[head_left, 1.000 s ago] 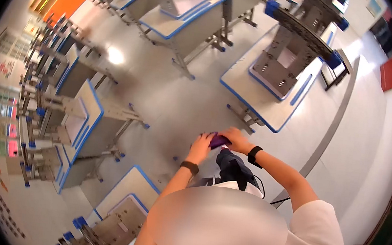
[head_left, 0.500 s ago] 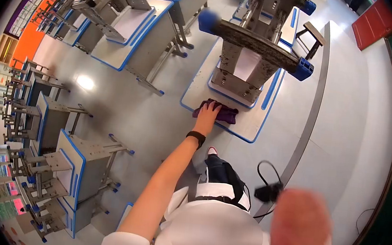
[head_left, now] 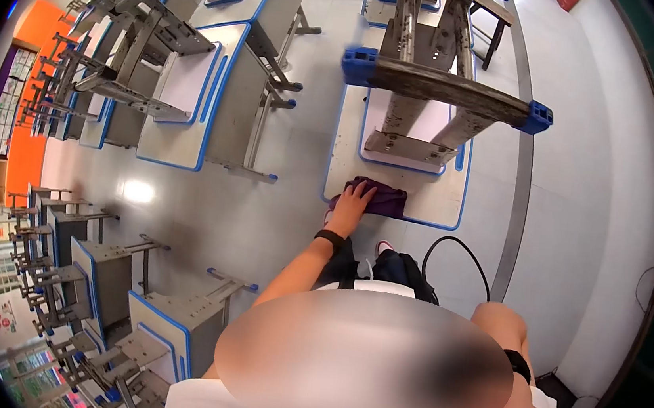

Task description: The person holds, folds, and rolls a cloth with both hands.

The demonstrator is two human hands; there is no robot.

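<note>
My left hand [head_left: 352,205] lies over a crumpled dark purple cloth [head_left: 385,200], its fingers bent down on it. The cloth sits at the near left edge of a pale, blue-edged school desk [head_left: 435,203]. An upturned chair [head_left: 444,86] with worn metal legs and blue end caps rests on that desk, beyond the cloth. At the lower right, my right hand [head_left: 499,324] is raised close to my body, above a black wristband. Its fingers are hidden behind a blurred patch, so I cannot see what they hold.
More desks [head_left: 178,139] with upturned chairs stand in rows to the left. A stool [head_left: 491,26] is beyond the desk, at the far right. A black cable [head_left: 462,246] loops beside my legs. A grey strip [head_left: 519,184] runs along the floor at right.
The view has turned, and the desk now appears straighter ahead. My left hand stays on the cloth near the desk edge. My right hand has drawn in closer to my body.
</note>
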